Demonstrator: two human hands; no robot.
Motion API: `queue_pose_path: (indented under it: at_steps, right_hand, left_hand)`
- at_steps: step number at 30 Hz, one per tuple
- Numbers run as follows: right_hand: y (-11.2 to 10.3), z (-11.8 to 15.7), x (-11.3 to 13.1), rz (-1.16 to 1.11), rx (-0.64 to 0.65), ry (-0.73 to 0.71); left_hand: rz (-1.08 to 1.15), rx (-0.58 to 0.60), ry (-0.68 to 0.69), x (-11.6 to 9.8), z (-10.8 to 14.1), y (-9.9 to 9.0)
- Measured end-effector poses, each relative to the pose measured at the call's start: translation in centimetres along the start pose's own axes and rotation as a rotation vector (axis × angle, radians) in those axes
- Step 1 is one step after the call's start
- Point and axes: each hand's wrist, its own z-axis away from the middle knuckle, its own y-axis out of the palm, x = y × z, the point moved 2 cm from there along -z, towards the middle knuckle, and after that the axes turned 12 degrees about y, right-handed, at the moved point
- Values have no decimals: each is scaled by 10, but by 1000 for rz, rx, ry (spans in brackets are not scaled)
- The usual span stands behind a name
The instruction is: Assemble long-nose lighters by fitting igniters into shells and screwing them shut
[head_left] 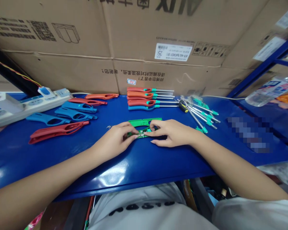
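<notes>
Two green casing halves lie at the middle of the blue table. The farther half (pixel 141 122) lies just beyond my fingertips. My left hand (pixel 121 135) pinches the left part of the nearer green half (pixel 142 135), which has small clear and metal parts inside. My right hand (pixel 169 132) touches the right part of that same half with its index finger, the other fingers curled or apart. My fingers partly hide the nearer half and its small parts.
Blue and red casings (pixel 60 131) lie at the left beside a white power strip (pixel 45 103). Lighters with metal rods (pixel 140 95) are lined up behind. A screwdriver (pixel 183 106) and loose rods (pixel 200 115) lie right of them. Cardboard (pixel 86 68) stands at the back.
</notes>
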Motion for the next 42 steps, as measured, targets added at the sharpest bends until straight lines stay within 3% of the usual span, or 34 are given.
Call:
queue_pose_path:
  at_steps: [7, 32, 42]
  right_hand:
    - [1, 0, 1, -52, -54, -3]
    - [-2, 2, 11, 33, 58, 40]
    - [0, 1, 1, -148, 25, 19]
  left_hand:
    - [-13, 7, 27, 1, 0, 0]
    - [-16, 10, 17, -1, -2, 1]
    - [-13, 9, 1, -2, 0, 1]
